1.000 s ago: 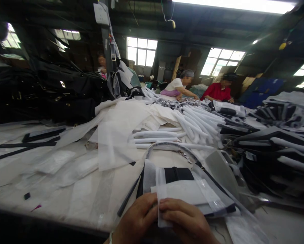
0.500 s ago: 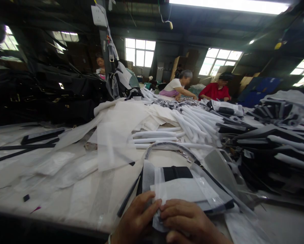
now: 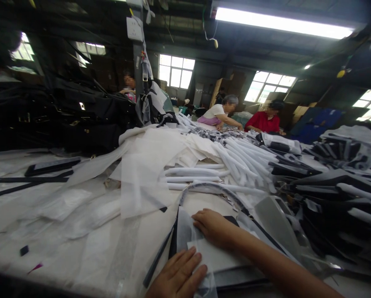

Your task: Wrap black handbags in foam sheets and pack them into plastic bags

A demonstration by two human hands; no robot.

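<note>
In front of me lies a dark handbag with a curved, wrapped handle (image 3: 218,187), partly covered by white tissue and clear film. My left hand (image 3: 178,273) rests flat over its lower left edge, with the fingers stretched out. Reaching across the bag, my right hand (image 3: 215,227) lies on the film near the upper left side, fingers close together and slightly bent. A pale sheet (image 3: 218,252) covers the bag's middle beneath my right forearm. Clear film (image 3: 207,283) hangs past the lower edge beside my left hand.
White wrapped tubes (image 3: 239,161) and thin white sheets (image 3: 143,165) cover the table beyond. A grey plastic holder (image 3: 274,219) stands right of the bag, before piled dark bags (image 3: 328,215). Black bags (image 3: 64,111) are heaped at left. Two co-workers (image 3: 219,114) lean over the far side.
My hands, close together at the bag's lower left edge before, are now apart. The right has moved up and across the bag; the left has flattened out. The view has tilted slightly upward.
</note>
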